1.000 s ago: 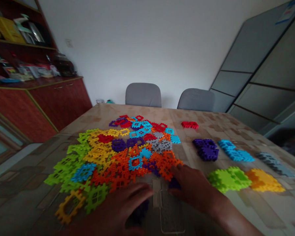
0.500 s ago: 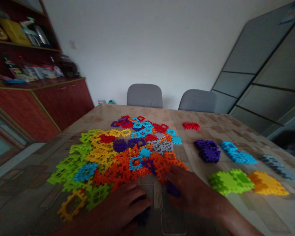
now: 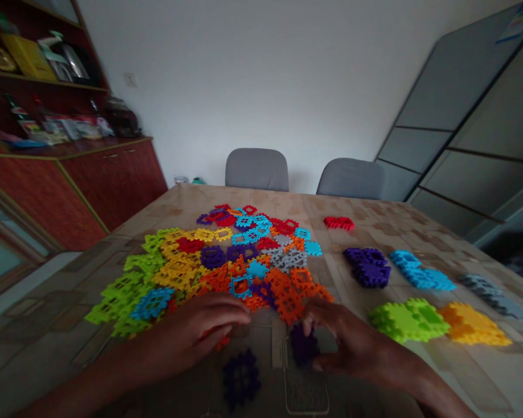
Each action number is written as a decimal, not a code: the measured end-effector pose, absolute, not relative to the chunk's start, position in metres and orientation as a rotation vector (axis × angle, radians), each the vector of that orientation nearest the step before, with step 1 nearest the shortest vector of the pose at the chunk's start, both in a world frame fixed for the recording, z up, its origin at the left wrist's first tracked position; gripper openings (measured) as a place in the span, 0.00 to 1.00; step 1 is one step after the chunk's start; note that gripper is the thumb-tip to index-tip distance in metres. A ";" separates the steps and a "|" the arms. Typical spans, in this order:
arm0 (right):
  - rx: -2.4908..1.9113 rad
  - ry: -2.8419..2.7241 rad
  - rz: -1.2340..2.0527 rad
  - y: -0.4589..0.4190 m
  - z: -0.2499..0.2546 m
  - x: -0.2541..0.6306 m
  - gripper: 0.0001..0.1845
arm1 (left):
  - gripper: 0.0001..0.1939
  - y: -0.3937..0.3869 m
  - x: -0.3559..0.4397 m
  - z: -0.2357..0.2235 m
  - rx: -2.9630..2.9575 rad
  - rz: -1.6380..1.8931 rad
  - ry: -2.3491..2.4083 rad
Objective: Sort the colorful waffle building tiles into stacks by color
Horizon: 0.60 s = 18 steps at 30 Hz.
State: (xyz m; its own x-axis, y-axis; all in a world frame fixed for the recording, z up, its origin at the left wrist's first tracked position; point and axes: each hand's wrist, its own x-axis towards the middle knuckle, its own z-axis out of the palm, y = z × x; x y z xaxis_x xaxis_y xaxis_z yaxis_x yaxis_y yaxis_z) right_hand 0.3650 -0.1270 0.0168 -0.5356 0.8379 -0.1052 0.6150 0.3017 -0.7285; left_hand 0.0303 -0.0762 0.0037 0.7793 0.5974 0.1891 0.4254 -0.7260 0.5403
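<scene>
My right hand [image 3: 346, 342] has its thumb and fingers around the edges of a dark purple interlocking plastic square [image 3: 304, 345] near the front of the table. My left hand [image 3: 204, 325] reaches over the near edge of the pile, fingers stretched out and thumb apart. Under it shows part of an orange piece [image 3: 221, 342]; whether the fingers touch it is hidden. A dark purple window-shaped piece [image 3: 241, 378] lies flat below my left hand. Beyond my hands spreads a mixed pile with orange pieces [image 3: 289, 299], yellow pieces [image 3: 178, 270] and green pieces [image 3: 124, 296].
On the right stand sorted stacks: red [image 3: 339, 223], purple [image 3: 368, 267], light blue [image 3: 422, 270], grey [image 3: 494, 296], green [image 3: 409, 320] and yellow [image 3: 475, 324]. Two grey chairs [image 3: 256, 169] are behind the table [image 3: 366, 223]. A wooden cabinet [image 3: 113, 186] is at left.
My left hand has let go of the purple window-shaped piece, now lying on the table, and moved up over the orange pieces. My right hand has shifted slightly, and its purple square shows more.
</scene>
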 end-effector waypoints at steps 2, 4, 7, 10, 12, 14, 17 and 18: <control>-1.344 -2.281 1.073 -0.129 0.015 0.367 0.19 | 0.16 -0.067 0.025 0.005 2.507 0.550 0.843; -1.375 -2.287 1.065 -0.131 0.016 0.367 0.19 | 0.15 -0.056 0.019 0.010 2.506 0.613 0.943; -1.430 -2.310 1.059 -0.135 0.021 0.363 0.20 | 0.16 -0.038 0.007 0.018 2.467 0.664 1.113; -1.456 -2.337 1.044 -0.139 0.024 0.361 0.21 | 0.19 -0.019 -0.006 0.020 2.425 0.673 1.279; -1.454 -2.346 1.008 -0.139 0.021 0.361 0.22 | 0.21 -0.008 -0.012 0.017 2.427 0.669 1.328; -1.453 -2.345 0.970 -0.138 0.015 0.362 0.21 | 0.22 0.003 -0.015 0.011 2.445 0.647 1.334; -1.457 -2.337 0.932 -0.135 0.007 0.362 0.19 | 0.22 0.016 -0.013 0.002 2.478 0.579 1.336; -1.459 -2.338 0.912 -0.134 0.006 0.361 0.18 | 0.22 0.021 -0.011 -0.002 2.488 0.556 1.341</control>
